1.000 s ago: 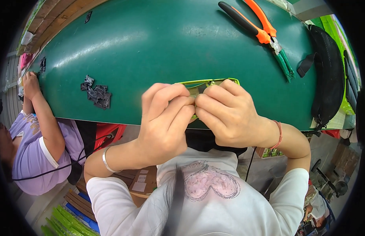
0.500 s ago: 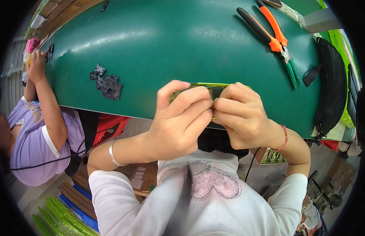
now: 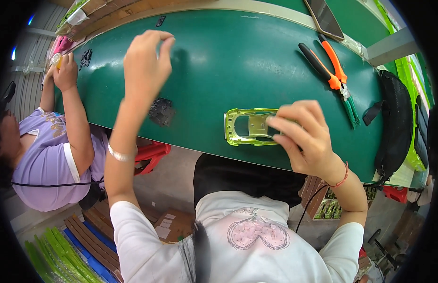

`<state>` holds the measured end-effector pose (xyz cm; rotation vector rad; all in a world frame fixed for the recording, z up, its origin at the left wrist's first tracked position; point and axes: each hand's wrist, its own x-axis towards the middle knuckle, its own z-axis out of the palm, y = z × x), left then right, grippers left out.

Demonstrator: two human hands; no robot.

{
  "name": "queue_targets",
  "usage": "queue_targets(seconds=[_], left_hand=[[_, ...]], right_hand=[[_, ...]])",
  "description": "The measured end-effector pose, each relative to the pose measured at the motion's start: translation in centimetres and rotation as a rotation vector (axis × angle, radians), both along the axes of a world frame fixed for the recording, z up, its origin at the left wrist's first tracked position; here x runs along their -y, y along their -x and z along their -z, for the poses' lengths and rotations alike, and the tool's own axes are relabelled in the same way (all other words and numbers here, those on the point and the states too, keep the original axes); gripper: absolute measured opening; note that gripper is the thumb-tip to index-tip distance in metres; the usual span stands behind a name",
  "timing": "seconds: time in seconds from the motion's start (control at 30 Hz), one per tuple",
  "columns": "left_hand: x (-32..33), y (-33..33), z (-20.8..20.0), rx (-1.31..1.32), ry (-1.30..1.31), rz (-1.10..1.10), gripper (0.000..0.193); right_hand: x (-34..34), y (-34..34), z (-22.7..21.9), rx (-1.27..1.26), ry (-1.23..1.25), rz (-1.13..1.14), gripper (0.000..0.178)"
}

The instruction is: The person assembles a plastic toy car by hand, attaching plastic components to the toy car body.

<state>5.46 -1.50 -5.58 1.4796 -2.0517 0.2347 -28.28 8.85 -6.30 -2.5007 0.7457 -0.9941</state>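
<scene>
A yellow-green toy car body shell [image 3: 234, 140] with open windows is at the table's near edge. My right hand [image 3: 306, 137] grips its right end between fingers and thumb, hiding that end. My left hand [image 3: 148, 68] is raised over the table to the left, slightly blurred. Its thumb and forefinger are bent with a gap between them, and I see nothing in it. Just beyond it lies a small black part [image 3: 160, 21]. A cluster of dark grey parts [image 3: 162, 112] lies beside my left forearm.
Orange-and-black pliers [image 3: 336, 82] with green-wrapped jaws lie at the right. Beyond them is a phone [image 3: 324, 19]. A black case [image 3: 396, 127] lines the right edge. On the left, a person in a purple top [image 3: 54, 160] works near more black parts [image 3: 85, 58].
My left hand has left the car shell and moved up and left. The shell now shows, with only my right hand on it, slightly lower and further right.
</scene>
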Motion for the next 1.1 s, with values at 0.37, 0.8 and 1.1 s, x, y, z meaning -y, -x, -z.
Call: queue_targets(seconds=[0.37,0.8,1.1], left_hand=[[11.9,-4.7,1.3,0.440,-0.180,-0.272,0.018],[-7.0,8.5,-3.1,-0.568,-0.464,0.415,0.013],[-8.9,11.2,-1.5,-0.172,-0.294,0.463,0.016]], right_hand=[[1.3,0.8,0.9,-0.050,-0.130,0.193,0.024],[0.8,1.3,1.0,0.085,-0.426,0.192,0.011],[0.6,1.1,0.8,0.142,-0.498,0.172,0.012]])
